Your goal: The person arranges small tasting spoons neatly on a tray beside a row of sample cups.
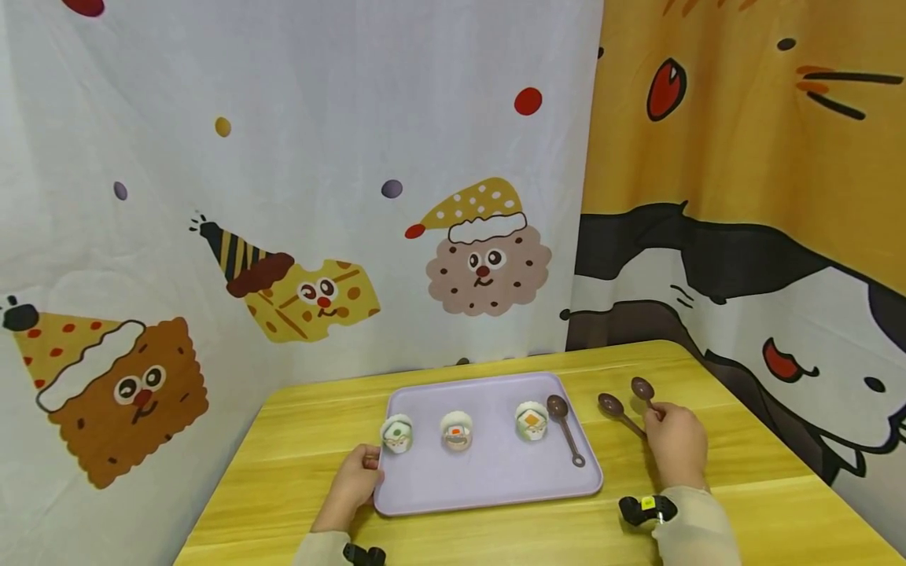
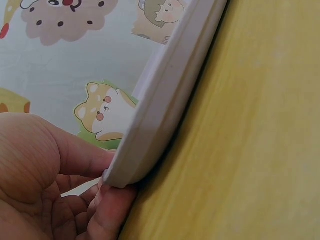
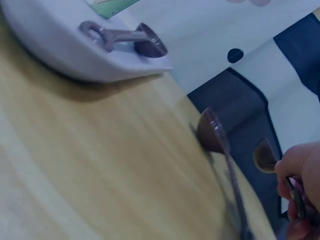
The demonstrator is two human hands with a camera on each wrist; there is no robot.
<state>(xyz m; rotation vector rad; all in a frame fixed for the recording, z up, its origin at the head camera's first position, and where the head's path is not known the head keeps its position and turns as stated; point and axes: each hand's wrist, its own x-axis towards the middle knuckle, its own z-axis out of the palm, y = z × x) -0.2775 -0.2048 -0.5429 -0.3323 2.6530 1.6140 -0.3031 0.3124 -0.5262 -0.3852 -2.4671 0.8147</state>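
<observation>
A pale purple tray [image 1: 488, 475] lies on the table, and my left hand [image 1: 352, 479] pinches its left rim between thumb and fingers. The left wrist view shows the thumb on top of the tray's edge [image 2: 150, 135] and fingers underneath. To the tray's right, my right hand [image 1: 678, 444] holds a brown measuring spoon [image 1: 642, 388] by its handle, its round bowl [image 3: 264, 156] sticking out beyond the fingers. Just left of it is a second brown measuring spoon [image 1: 611, 405], whose handle end is hidden by the hand in the head view. A third measuring spoon [image 1: 566, 428] lies on the tray's right side.
Along the tray stand three small cartoon-decorated pieces: left [image 1: 397, 434], middle [image 1: 456, 431] and right [image 1: 532, 420]. They carry small coloured shapes. The yellow wood-grain table [image 1: 297, 424] is backed by a cartoon-printed curtain [image 1: 318, 157].
</observation>
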